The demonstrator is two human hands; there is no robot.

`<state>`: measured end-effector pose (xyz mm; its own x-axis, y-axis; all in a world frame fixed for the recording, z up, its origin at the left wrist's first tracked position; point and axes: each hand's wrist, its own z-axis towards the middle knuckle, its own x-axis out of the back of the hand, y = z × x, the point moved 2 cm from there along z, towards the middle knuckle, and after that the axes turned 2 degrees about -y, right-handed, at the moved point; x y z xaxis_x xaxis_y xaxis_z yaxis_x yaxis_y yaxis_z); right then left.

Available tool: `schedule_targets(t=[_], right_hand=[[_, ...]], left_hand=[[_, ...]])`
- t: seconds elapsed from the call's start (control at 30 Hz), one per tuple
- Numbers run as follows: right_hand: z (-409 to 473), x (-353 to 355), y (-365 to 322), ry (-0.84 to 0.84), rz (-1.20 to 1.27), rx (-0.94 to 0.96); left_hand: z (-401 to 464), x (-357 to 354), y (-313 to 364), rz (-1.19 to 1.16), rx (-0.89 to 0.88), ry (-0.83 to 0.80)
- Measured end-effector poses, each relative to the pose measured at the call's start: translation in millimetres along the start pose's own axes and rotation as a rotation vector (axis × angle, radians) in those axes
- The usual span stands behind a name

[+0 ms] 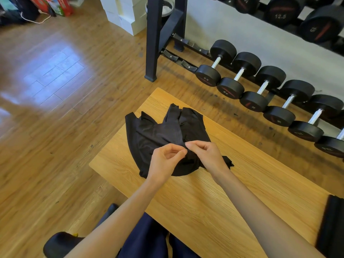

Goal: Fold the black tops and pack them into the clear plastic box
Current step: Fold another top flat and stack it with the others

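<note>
A crumpled black top [158, 131] lies on the far left part of the wooden table [214, 202]. My left hand [165, 161] and my right hand [206, 155] meet over its near edge, and both pinch the fabric between thumb and fingers at almost the same spot. A strap or corner of the top sticks out to the right of my right wrist. A dark folded cloth [331, 226] lies at the table's right edge, partly cut off. No clear plastic box is in view.
A rack of black dumbbells [260, 94] runs along the wall beyond the table, with a black steel upright [154, 38] at its left end. White boxes [124, 13] are stacked at the back. Wooden floor spreads to the left. A black chair arm [59, 243] shows below.
</note>
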<state>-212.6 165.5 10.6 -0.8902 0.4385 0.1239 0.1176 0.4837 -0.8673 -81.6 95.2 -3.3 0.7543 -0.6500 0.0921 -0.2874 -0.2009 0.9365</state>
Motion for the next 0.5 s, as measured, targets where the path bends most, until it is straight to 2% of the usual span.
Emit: schedule_targets(t=[0.2,0.3,0.4,0.5], right_hand=[[-5.2,0.2,1.8,0.011,-0.026,0.027],[-2.9,0.1,3.6,0.037,-0.022,0.023],[1.8,1.5,7.7,0.034,-0.041,0.007],[3.8,2.3,11.8,-0.004,-0.013,0.012]], left_hand=[[-4.8,-8.2,-2.4,0.014,-0.013,-0.023],[-1.7,-3.7,-2.2,0.051,0.002,-0.087],[12.1,11.1,-4.2,0.157,0.052,-0.193],[33.0,28.4,-4.3,0.237,0.071,-0.182]])
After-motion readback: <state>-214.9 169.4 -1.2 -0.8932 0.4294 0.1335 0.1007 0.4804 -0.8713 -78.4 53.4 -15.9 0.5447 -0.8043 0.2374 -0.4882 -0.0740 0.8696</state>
